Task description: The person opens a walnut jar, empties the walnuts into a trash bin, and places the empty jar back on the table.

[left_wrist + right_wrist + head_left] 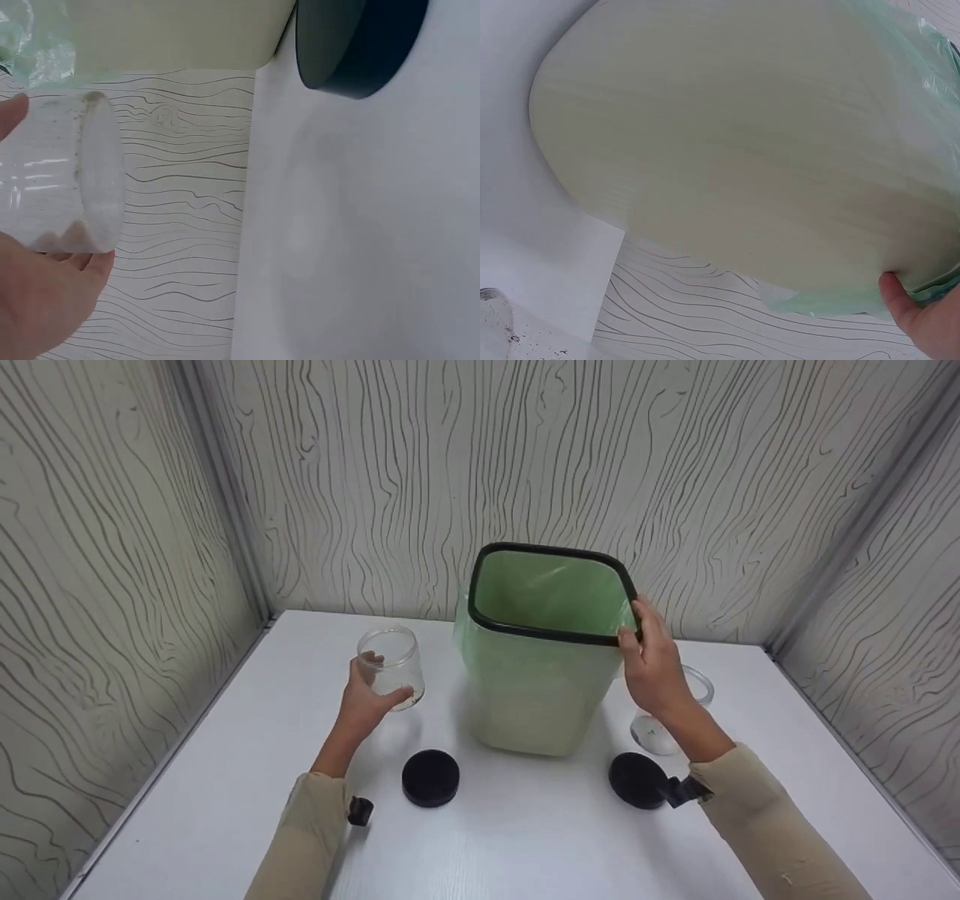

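Observation:
In the head view my left hand [363, 702] grips a clear plastic jar [401, 673] around its side, thumb in front. The jar is lidless and held left of a cream trash bin [536, 701] with a black rim. Dark specks mark the jar [45, 161] near its base in the left wrist view. My right hand [654, 669] grips the bin's rim at its right side. A green bag [551, 589] lines the bin and hangs outside its rim. The right wrist view shows my right thumb [900, 300] against the bin wall [705, 150].
Two round black lids lie on the white table [487, 840], a left lid [430, 778] and a right lid [636, 780] by my right wrist. A second clear jar [652, 733] stands behind my right forearm, partly hidden. Wood-patterned walls [420, 480] enclose the table's back and sides.

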Action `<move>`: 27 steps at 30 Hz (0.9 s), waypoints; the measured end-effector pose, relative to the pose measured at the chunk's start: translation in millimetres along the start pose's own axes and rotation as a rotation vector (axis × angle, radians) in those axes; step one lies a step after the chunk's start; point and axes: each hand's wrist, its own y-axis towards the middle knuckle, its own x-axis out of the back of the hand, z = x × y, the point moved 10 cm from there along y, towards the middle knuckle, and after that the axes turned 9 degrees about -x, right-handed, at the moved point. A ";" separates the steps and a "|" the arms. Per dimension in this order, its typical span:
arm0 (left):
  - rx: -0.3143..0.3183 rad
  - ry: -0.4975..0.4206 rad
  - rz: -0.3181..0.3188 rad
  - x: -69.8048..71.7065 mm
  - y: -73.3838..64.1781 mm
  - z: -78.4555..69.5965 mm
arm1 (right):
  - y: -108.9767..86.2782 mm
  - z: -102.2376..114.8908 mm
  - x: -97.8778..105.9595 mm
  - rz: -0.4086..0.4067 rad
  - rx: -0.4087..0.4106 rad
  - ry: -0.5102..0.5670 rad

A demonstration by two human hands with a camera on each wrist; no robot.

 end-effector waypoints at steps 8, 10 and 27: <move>0.059 0.087 0.016 -2.8 -0.8 14.9 | -0.5 -3.2 0.5 -0.002 -0.021 -0.013; 0.070 0.105 0.019 -3.4 -0.5 17.1 | -0.4 -2.7 0.6 -0.002 -0.022 -0.014; 0.204 0.229 0.080 -11.9 -1.6 35.5 | 0.1 1.0 0.1 -0.007 -0.005 -0.002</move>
